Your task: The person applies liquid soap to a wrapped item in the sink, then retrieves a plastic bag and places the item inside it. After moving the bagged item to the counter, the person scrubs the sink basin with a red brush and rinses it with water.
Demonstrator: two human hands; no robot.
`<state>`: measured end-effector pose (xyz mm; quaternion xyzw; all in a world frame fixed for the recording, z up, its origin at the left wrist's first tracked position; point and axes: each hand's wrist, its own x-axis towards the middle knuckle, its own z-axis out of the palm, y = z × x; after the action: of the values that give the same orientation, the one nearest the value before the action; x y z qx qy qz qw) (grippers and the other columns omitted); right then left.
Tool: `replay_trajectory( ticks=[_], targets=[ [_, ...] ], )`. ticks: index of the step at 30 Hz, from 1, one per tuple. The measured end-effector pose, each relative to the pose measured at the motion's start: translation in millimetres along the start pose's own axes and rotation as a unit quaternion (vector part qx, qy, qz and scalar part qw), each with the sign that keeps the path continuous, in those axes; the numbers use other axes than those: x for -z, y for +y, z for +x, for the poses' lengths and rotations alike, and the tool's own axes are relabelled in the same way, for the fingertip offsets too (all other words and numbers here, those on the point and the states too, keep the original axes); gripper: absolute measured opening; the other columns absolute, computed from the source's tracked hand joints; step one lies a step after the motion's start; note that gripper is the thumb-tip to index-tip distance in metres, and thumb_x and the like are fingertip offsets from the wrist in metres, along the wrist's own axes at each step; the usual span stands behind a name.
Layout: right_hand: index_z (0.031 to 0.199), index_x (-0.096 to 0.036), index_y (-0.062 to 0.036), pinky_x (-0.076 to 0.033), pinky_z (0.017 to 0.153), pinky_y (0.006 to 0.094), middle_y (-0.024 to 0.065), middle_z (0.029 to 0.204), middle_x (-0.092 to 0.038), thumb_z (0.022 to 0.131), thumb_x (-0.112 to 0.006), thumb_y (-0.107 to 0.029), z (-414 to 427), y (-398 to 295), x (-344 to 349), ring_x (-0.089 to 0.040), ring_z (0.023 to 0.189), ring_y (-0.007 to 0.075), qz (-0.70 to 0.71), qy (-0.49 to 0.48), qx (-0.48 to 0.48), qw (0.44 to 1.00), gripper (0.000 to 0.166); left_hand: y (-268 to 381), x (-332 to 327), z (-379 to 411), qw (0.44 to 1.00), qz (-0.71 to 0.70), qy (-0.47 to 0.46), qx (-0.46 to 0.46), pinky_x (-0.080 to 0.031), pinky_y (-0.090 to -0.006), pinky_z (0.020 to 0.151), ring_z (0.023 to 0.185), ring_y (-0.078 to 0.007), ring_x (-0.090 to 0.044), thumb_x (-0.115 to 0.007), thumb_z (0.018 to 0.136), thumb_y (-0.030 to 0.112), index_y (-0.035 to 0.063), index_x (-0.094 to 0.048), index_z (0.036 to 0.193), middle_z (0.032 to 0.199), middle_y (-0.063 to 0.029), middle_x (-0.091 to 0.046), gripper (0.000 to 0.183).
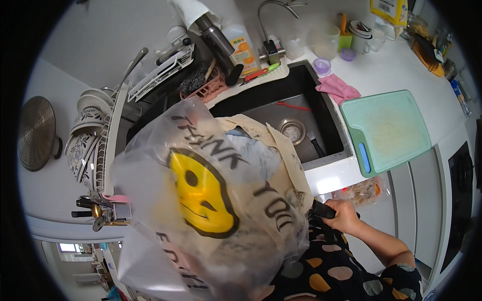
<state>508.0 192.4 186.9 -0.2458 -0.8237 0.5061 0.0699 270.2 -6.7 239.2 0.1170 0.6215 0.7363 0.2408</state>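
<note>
A large translucent plastic bag [150,180], printed with a yellow smiling face and bold writing, fills the middle of the view close to the camera. Through it and at its open side shows beige, sheet-like material [290,158] with dark mottling, and a pale bluish-white patch; I cannot tell exactly what it is. To the right of the bag, my right hand [343,215] is closed around a black handle [324,209]. The far end of that handle's tool is hidden behind the bag. My left hand is out of clear view; a pinkish blur behind the plastic does not settle what it is.
Behind the bag is a dark sink [301,109] with a drain strainer [292,131] and a black-handled tool [315,143]. A green cutting board [388,131] overhangs the counter edge, beside a pink cloth [338,88]. A dish rack [107,150] with bowls stands left. A red-handled peeler-like tool [257,74] lies behind the sink.
</note>
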Motion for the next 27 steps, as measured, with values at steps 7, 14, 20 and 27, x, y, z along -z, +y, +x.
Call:
replay_trajectory(
  ticks=[7, 14, 20, 27],
  targets=[
    [0.078, -0.062, -0.0035, -0.045, 0.053, 0.0343, 0.0161, 0.065, -0.058, 0.062, -0.068, -0.007, 14.6, -16.0, 14.0, -0.059, 0.06, 0.0319, 0.013, 0.013, 0.051, 0.999, 0.018, -64.6, -38.4, 35.9, 0.985, -0.113, -0.096, 0.085, -0.051, -0.0312, 0.075, 0.085, -0.0189, -0.059, -0.057, 0.086, 0.011, -0.0002, -0.055, 0.104, 0.1, -0.0146, -0.06, 0.021],
    [0.078, -0.063, -0.0034, -0.046, 0.054, 0.0393, 0.019, 0.068, -0.059, 0.065, -0.069, -0.017, 45.3, -54.1, 15.1, -0.06, 0.064, 0.0349, 0.028, 0.045, 0.101, 0.993, 0.02, -161.0, -143.9, 129.5, 0.864, -0.338, -0.304, 0.216, -0.05, -0.0314, 0.075, 0.084, -0.0191, -0.059, -0.057, 0.086, 0.011, 0.0, -0.056, 0.102, 0.098, -0.014, -0.06, 0.019],
    [0.079, -0.065, -0.007, -0.047, 0.056, 0.0389, 0.0144, 0.064, -0.06, 0.063, -0.068, -0.014, 76.8, -50.4, 22.4, -0.059, 0.063, 0.0346, -0.097, 0.153, 0.09, 0.979, 0.019, -158.2, -188.2, 70.0, 0.827, -0.342, -0.354, 0.27, -0.048, -0.0307, 0.081, 0.098, -0.0201, -0.055, -0.051, 0.09, 0.024, -0.0009, -0.045, 0.119, 0.112, -0.0166, -0.055, 0.038],
    [0.075, -0.063, -0.0068, -0.047, 0.058, 0.0409, 0.0147, 0.067, -0.061, 0.059, -0.067, -0.01, 100.0, -46.5, 22.7, -0.06, 0.066, 0.0343, -0.165, 0.163, 0.077, 0.97, 0.017, -67.0, -52.7, -52.1, 0.963, 0.075, -0.202, 0.159, -0.047, -0.0276, 0.069, 0.078, -0.017, -0.06, -0.039, 0.096, 0.031, -0.0037, -0.049, 0.112, 0.094, -0.0132, -0.062, 0.04]
  ],
)
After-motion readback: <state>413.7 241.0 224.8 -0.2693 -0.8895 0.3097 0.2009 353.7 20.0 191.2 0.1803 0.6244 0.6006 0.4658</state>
